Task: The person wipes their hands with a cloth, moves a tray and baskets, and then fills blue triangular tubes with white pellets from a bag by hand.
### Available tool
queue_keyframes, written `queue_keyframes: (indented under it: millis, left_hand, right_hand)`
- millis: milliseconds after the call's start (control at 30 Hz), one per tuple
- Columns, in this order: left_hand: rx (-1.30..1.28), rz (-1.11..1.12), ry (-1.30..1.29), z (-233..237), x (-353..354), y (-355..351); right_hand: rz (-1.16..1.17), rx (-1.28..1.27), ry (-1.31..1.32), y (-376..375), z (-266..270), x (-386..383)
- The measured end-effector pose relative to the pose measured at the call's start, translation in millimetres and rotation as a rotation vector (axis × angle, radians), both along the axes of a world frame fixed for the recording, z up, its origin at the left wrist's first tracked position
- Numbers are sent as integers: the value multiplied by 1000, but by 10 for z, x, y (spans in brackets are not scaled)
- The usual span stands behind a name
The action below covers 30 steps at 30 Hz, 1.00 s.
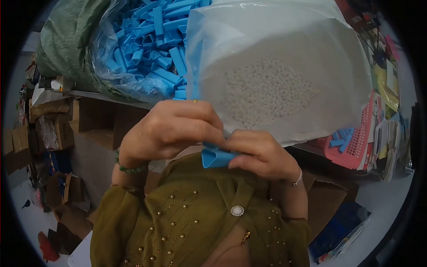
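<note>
A blue triangular tube [216, 159] is held in front of my chest, its open end facing left. My right hand [259, 154] is closed around its right part, thumb below and fingers above. My left hand [174, 128] is bent over the tube's upper left side with its fingers pressed together; whatever they pinch is hidden. Beyond my hands, many small white pieces [269, 89] lie on a white plastic bag [336, 107]. Similar blue tubes [153, 40] fill a clear-lined sack behind my left hand.
The green woven sack [66, 40] stands at the upper left. At the right, a pink basket [356, 142] holds blue pieces beside stacked papers. Cardboard boxes [95, 122] lie below the table edge on the left, and a dark blue package [340, 227] is at the lower right.
</note>
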<state>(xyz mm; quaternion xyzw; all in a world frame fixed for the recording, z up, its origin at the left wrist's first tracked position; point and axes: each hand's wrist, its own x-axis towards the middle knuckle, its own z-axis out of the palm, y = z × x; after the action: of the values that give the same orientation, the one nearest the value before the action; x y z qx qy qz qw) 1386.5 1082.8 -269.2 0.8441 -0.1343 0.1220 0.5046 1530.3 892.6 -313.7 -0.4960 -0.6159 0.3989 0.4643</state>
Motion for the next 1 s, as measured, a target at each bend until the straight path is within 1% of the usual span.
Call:
queue_keyframes:
  millis: [33, 67, 100, 133, 200, 233, 267, 300, 367, 400, 467, 500, 567, 600, 667, 700, 767, 800, 867, 900, 967, 1000]
  left_hand:
    - [-8, -7, 2, -39, 32, -23]
    - [74, 207, -102, -67, 76, -62]
    - [155, 421, -202, -105, 101, -88]
    - [0, 564, -248, -233, 29, -50]
    - [-160, 679, -318, -304, -15, 106]
    - [-147, 737, -333, -346, -2, 145]
    - [-148, 737, -332, -379, 7, 147]
    - [-146, 776, -296, -412, 19, 138]
    - [-146, 815, -254, -487, 28, 128]
    - [-146, 814, -245, -522, 26, 122]
    - [-146, 814, -236, -584, 20, 129]
    - [-170, 818, -232, -614, 20, 145]
    - [-192, 824, -226, -638, 21, 155]
    - [-232, 822, -217, -640, 23, 153]
    - [-268, 820, -209, -638, 21, 171]
    - [-266, 815, -221, -642, 17, 182]
    - [-268, 808, -229, -659, 10, 184]
    - [-261, 810, -235, -670, 8, 182]
    - [-260, 807, -242, -696, 21, 174]
    - [-269, 803, -246, -710, 29, 168]
    - [-278, 800, -253, -711, 44, 142]
    - [-299, 806, -249, -699, 54, 122]
  right_hand:
    - [-39, -118, 108, -28, -23, 49]
    - [-43, -125, 109, -39, -13, 103]
    - [-278, -283, 47, -47, 14, 156]
    - [-512, -441, -17, -56, 19, 214]
    - [-833, -201, -830, -27, -291, 457]
    - [-879, -322, -987, 31, -362, 565]
    - [-918, -443, -1144, 114, -430, 662]
    - [-916, -444, -1144, 220, -553, 744]
    - [-984, -111, -1231, 430, -847, 872]
    - [-982, -116, -1228, 544, -940, 907]
    - [-938, 258, -1295, 773, -1067, 900]
    - [-938, 257, -1295, 855, -1112, 841]
    - [-860, 45, -1257, 976, -1161, 726]
    - [-860, 45, -1255, 970, -1124, 720]
    - [-742, 40, -958, 937, -908, 688]
    - [-741, 40, -956, 901, -787, 644]
    - [-832, -142, -244, 779, -591, 539]
    - [-835, -146, -245, 712, -610, 518]
    - [-816, -188, 198, 582, -668, 504]
    - [-819, -191, 195, 535, -655, 489]
    - [-839, -157, 57, 470, -623, 460]
    - [-838, -156, 56, 442, -602, 463]
